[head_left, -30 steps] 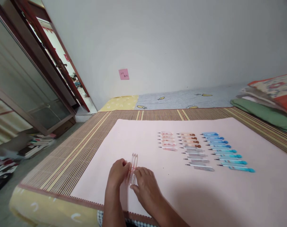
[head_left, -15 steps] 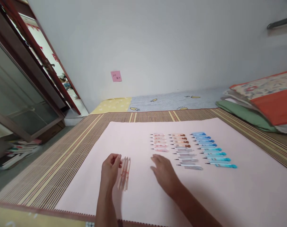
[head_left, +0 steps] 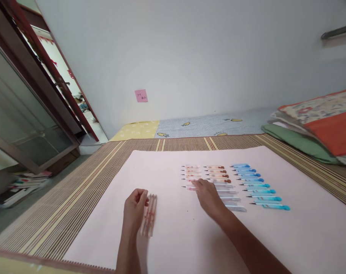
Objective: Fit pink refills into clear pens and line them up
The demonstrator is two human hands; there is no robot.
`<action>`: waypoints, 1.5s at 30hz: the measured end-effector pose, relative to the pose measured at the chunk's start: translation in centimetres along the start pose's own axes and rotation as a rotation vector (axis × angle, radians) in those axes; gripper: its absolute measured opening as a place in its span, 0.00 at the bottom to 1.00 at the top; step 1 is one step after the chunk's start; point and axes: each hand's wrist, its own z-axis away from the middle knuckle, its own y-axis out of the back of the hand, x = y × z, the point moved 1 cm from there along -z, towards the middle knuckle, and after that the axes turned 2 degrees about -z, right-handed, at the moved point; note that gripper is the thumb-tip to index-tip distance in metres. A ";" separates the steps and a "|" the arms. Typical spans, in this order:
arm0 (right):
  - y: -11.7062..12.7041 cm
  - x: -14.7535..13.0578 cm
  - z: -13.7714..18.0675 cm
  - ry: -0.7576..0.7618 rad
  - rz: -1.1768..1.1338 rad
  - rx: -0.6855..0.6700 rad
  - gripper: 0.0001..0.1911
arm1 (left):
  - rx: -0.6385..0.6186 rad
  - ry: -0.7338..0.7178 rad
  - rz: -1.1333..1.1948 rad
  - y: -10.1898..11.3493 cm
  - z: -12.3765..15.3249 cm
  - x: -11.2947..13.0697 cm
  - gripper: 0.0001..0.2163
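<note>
My left hand [head_left: 135,207] is closed in a pinch at the left of the pale sheet [head_left: 110,228]. Its fingertips are beside a small bundle of slim, clear pink-tinted pens [head_left: 149,217], lying side by side with points away from me; whether it grips anything is hidden. My right hand [head_left: 209,196] reaches to the lowest pink pen [head_left: 188,188] in the left column, fingers pressed together on its right end. Above it lie more pink pens [head_left: 191,171] with dark tips pointing left. My right hand partly covers the grey pens [head_left: 232,198] in the middle column.
Brown-ended pens [head_left: 218,171] lie above the grey ones. A slanted column of blue pens [head_left: 255,184] is farther right. Around the sheet is a striped mat [head_left: 87,182]. Folded bedding [head_left: 329,125] sits at the right, by the wall [head_left: 204,57] with a pink note [head_left: 141,96].
My right hand has moved up and right onto the lowest pink pen, and its fingers have closed. My left hand stays beside the bundle. The view has shifted slightly.
</note>
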 end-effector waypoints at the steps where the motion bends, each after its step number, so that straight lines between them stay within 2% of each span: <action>1: 0.0 0.2 0.1 0.001 -0.011 0.020 0.22 | 0.003 -0.006 0.002 -0.1 0.0 -0.1 0.16; 4: -0.2 0.8 0.3 0.019 -0.028 0.049 0.20 | 0.008 -0.019 0.008 -0.4 -0.1 -0.5 0.15; 9: -1.1 0.7 0.4 0.052 -0.006 0.014 0.14 | -0.021 -0.006 0.026 -1.1 0.1 -0.4 0.15; 15: -0.1 0.7 2.6 0.092 -0.162 0.063 0.14 | -0.002 0.008 0.070 -2.4 0.7 0.6 0.15; 19: -0.2 1.5 3.2 0.084 -0.172 0.120 0.13 | -0.097 0.010 0.103 -4.3 1.1 1.2 0.14; 25: -1.6 1.0 3.0 0.071 -0.162 0.024 0.16 | -0.210 0.017 0.071 -6.0 1.4 1.5 0.13; 32: 0.4 -0.2 3.5 0.134 -0.326 -0.043 0.14 | -0.251 0.012 0.054 -7.2 1.5 1.7 0.13; 36: 1.5 -0.3 3.9 0.165 -0.399 -0.070 0.11 | -0.271 -0.054 0.006 -8.1 1.6 1.4 0.09; 40: 1.6 0.2 3.9 0.072 -0.412 -0.018 0.10 | -0.299 -0.176 -0.116 -9.7 1.7 1.3 0.06; 43: 1.1 0.6 3.5 -0.005 -0.322 -0.038 0.09 | -0.378 -0.336 -0.193 -11.5 1.9 1.4 0.11; 45: 0.9 0.7 3.4 -0.013 -0.268 -0.078 0.10 | -0.418 -0.392 -0.224 -12.8 2.1 1.2 0.12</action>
